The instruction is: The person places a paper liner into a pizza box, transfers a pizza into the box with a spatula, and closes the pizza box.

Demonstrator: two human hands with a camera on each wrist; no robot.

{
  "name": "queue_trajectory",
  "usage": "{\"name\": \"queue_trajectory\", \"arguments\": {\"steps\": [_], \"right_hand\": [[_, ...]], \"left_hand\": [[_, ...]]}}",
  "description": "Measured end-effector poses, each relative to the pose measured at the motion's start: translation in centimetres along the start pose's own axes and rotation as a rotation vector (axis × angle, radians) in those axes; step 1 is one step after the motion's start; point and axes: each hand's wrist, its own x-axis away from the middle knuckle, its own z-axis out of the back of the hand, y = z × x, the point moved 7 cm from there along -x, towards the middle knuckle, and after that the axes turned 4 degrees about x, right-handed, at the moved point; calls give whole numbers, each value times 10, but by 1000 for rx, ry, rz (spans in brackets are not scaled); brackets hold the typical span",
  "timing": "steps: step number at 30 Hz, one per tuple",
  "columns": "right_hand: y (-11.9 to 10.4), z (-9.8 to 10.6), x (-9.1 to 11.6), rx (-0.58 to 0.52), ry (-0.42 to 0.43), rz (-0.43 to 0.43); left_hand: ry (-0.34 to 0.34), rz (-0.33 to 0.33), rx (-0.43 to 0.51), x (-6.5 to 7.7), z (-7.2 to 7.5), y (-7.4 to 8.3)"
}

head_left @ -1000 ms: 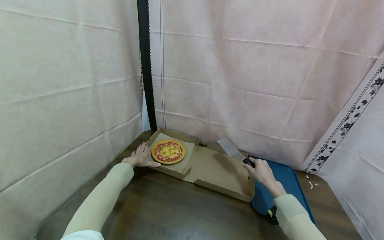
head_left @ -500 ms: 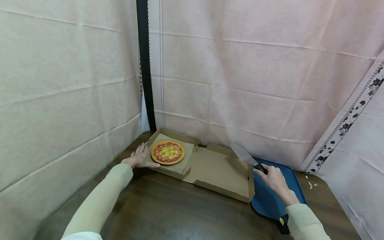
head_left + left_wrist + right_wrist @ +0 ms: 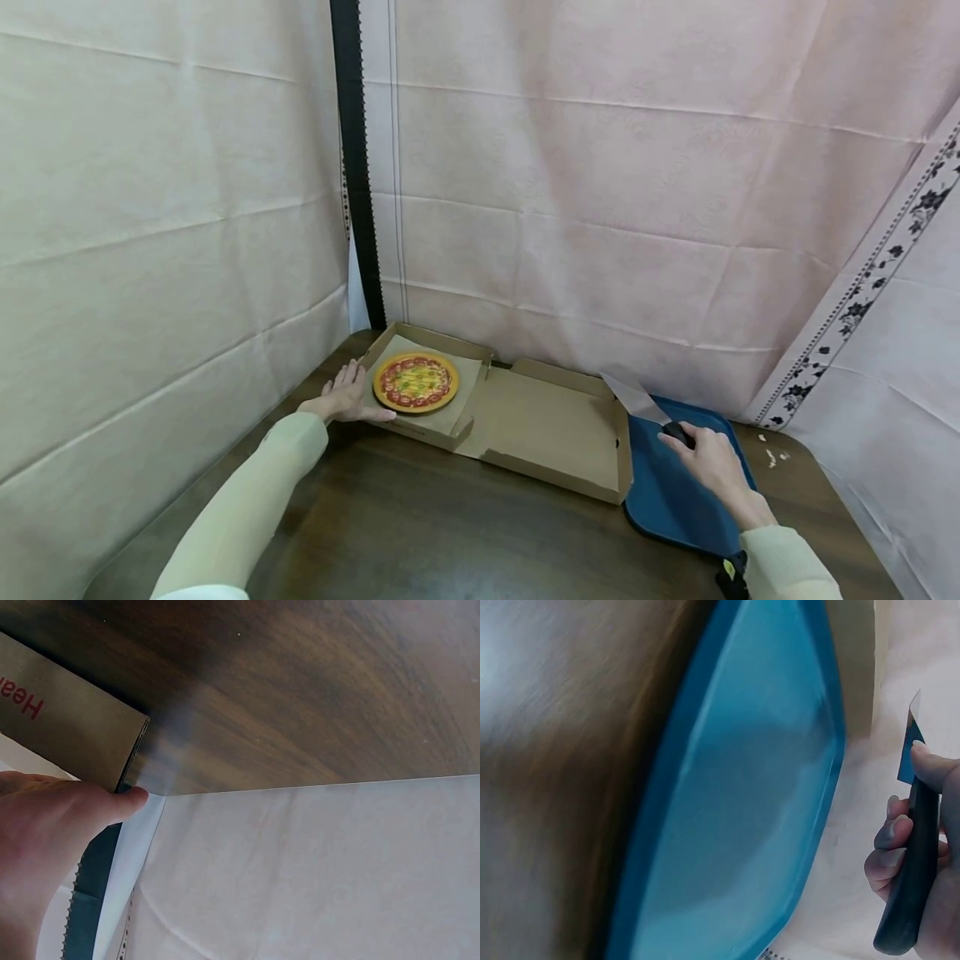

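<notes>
A round pizza (image 3: 416, 382) with a yellow and red top lies on paper in the left half of an opened cardboard pizza box (image 3: 551, 425). My left hand (image 3: 343, 397) rests at the left corner of that half, fingers spread and straight, with the thumb along the front edge. In the left wrist view the thumb (image 3: 129, 801) overlaps the box corner (image 3: 112, 742), which has red lettering. My right hand (image 3: 716, 471) grips a spatula (image 3: 633, 394) by its black handle (image 3: 907, 892), over the blue tray (image 3: 663, 500). The flat metal blade points up and left, past the lid's right edge.
The blue tray stands right beside the box lid on the dark wooden table (image 3: 420, 533). Small pale scraps (image 3: 771, 457) lie to its right. Pale cloth curtains (image 3: 600, 208) stand close behind and at the left.
My right hand has moved right and toward me with the spatula, from over the lid's right edge to over the tray. The left hand has stayed at the box.
</notes>
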Motion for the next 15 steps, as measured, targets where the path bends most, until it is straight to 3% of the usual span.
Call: {"name": "queue_trajectory", "arguments": {"steps": [8,15], "right_hand": [[25,7,13,16,-17,-61],[54,10,27,30,-103,-167]], "left_hand": [[-6,3,-19,3,3,3],[3,1,-34,2,2,5]]}}
